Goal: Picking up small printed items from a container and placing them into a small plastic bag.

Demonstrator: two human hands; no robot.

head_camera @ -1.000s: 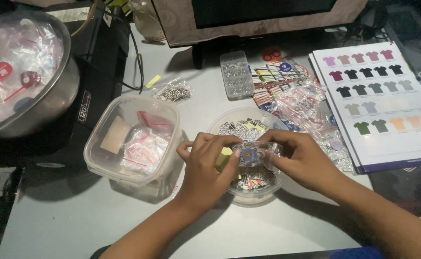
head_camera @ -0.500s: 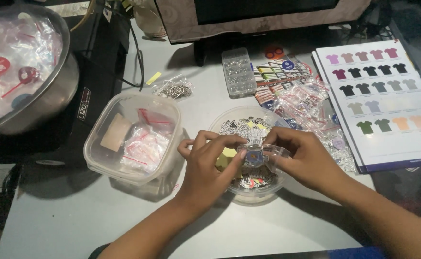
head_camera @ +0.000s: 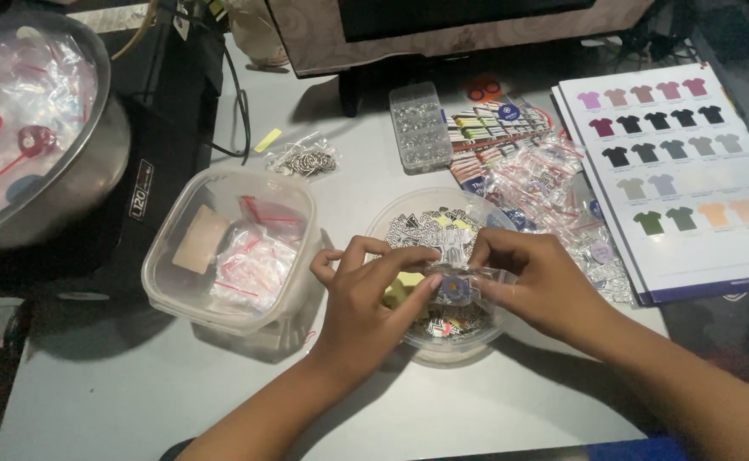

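Both hands meet over a round clear bowl [head_camera: 392, 229] full of small flat printed pieces, so anything that slips would drop back among the rest. The left hand [head_camera: 366, 299] and the right hand [head_camera: 541, 286] each pinch one end of a small clear bag [head_camera: 464, 282] between thumb and fingertips, holding it stretched just above the bowl's contents; a round bluish badge [head_camera: 454, 287] shows through the plastic. The other fingers curl loosely and hold nothing.

Supplies sit close around on the grey bench [head_camera: 135, 401]. To the left, just beside the bowl, an open square tub [head_camera: 163, 256] holds more small bags with red strips. Behind it lies a little heap of metal rings [head_camera: 302, 160], and a clear compartment box [head_camera: 420, 126] sits beyond the bowl. To the right, loose filled bags [head_camera: 554, 183] spread toward a printed chart of coloured shirts [head_camera: 682, 171]. A big metal bowl [head_camera: 93, 179] at far left is piled with clear bags.
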